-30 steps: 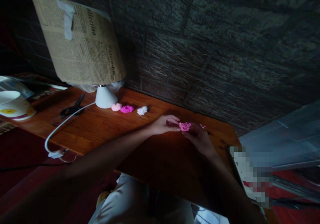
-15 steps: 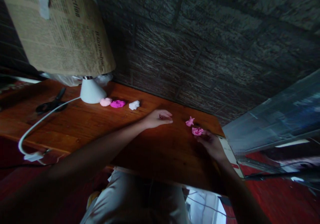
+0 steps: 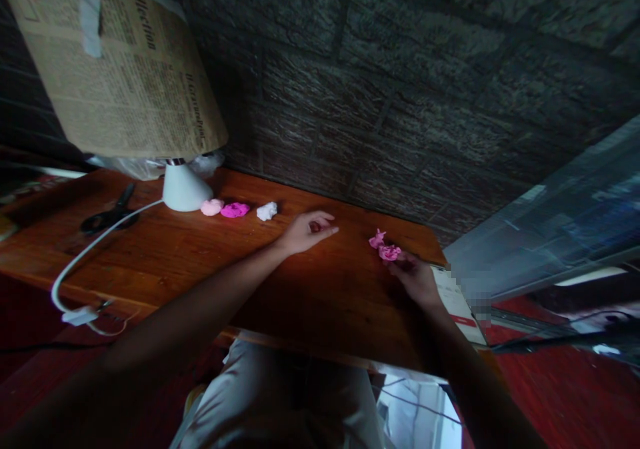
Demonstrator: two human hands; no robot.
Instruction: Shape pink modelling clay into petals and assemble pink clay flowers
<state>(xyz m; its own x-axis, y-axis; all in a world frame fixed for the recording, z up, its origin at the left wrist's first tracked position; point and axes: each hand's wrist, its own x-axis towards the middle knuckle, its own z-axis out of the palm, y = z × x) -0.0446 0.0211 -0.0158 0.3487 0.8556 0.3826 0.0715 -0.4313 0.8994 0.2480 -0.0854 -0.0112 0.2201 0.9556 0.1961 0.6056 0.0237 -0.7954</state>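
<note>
My right hand [image 3: 416, 281] rests on the wooden table [image 3: 210, 262] near its right end, with its fingertips pinched on a crumpled pink lump [image 3: 389, 253]. A smaller pink scrap [image 3: 377, 239] lies on the table just beyond it. My left hand [image 3: 306, 230] lies on the table to the left of the lump, fingers loosely curled with the index finger pointing right, and I see nothing in it. Farther left, a pale pink ball [image 3: 212, 207], a magenta ball [image 3: 235, 209] and a white ball [image 3: 267, 211] sit in a row.
A white lamp base [image 3: 183, 187] with a newspaper shade [image 3: 120, 75] stands at the back left, its white cord [image 3: 85, 262] trailing over the front edge. Black scissors [image 3: 107, 214] lie left of it. A dark brick-pattern wall backs the table. Printed paper [image 3: 457, 302] lies at the right corner.
My hands held the pink lump together a second ago. They have since parted: the right hand took the lump right, and the left hand stayed empty. A small pink scrap now lies on the table.
</note>
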